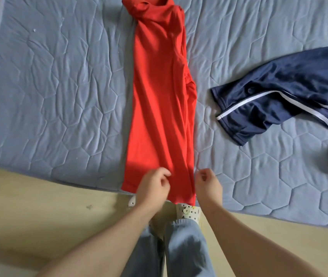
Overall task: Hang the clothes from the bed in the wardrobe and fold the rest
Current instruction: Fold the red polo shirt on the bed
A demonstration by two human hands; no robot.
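Status: red polo shirt folded lengthwise; cross-fold pending. Left hand pinches its hem. Right hand fingers curled at the edge, grip unclear. 1 navy track garment lies unfolded on the mattress.

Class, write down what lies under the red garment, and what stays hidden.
Under the red garment lies the blue quilted mattress cover, seen on both sides. Its near hem overhangs the cover's edge above a dotted slipper. Whether anything else lies beneath is hidden.
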